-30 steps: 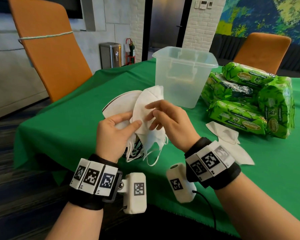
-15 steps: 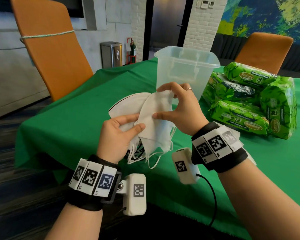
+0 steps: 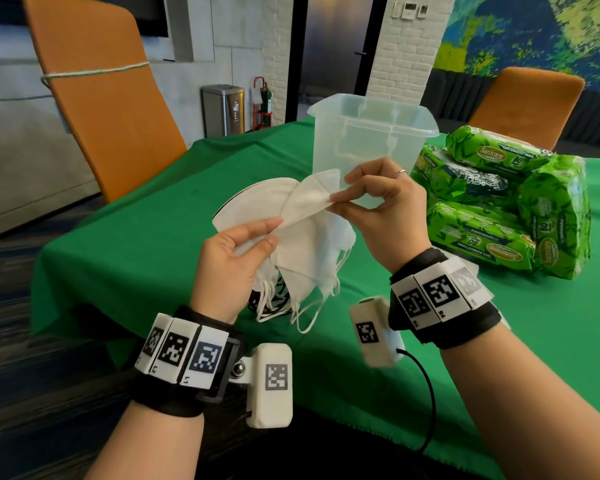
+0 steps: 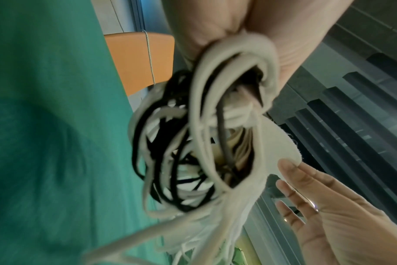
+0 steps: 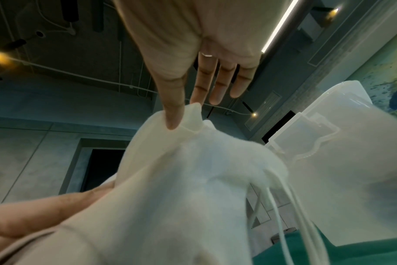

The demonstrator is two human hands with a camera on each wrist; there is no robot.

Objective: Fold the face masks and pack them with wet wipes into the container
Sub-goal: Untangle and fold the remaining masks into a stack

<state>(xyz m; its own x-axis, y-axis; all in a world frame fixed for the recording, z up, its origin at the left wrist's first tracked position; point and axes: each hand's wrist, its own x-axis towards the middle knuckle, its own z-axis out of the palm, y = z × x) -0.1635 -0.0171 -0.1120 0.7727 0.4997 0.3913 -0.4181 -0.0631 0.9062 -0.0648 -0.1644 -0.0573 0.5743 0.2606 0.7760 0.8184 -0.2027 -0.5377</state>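
Masks [image 3: 305, 237] sit in a loose bunch held above the near edge of the desk [image 3: 146, 237], its green cloth spread under everything. Largest of the things on it, the wipes [image 3: 499, 209] are stacked in a green pile at the right, all still outside. Next in size, the container [image 3: 371, 140] stands open behind the bunch, and through its clear walls nothing shows inside, so I judge packing has not begun. The work looks to be at the folding stage: the bunch is still unsorted, its white and black ear loops [image 4: 181, 152] tangled and dangling. One or more white masks seem to lie flat on the cloth behind the right wrist, mostly hidden.

The left hand [image 3: 232, 261] grips the bunch low down, thumb over the front. The right hand [image 3: 381, 209] pinches the top mask's upper corner between thumb and forefinger, other fingers [image 5: 218, 84] straight and spread.

Readable print is on the wipes only: "Sanicare" in an oval badge, "80", and small text that seems to say bamboo wipes. Wrist bands carry square coded markers.
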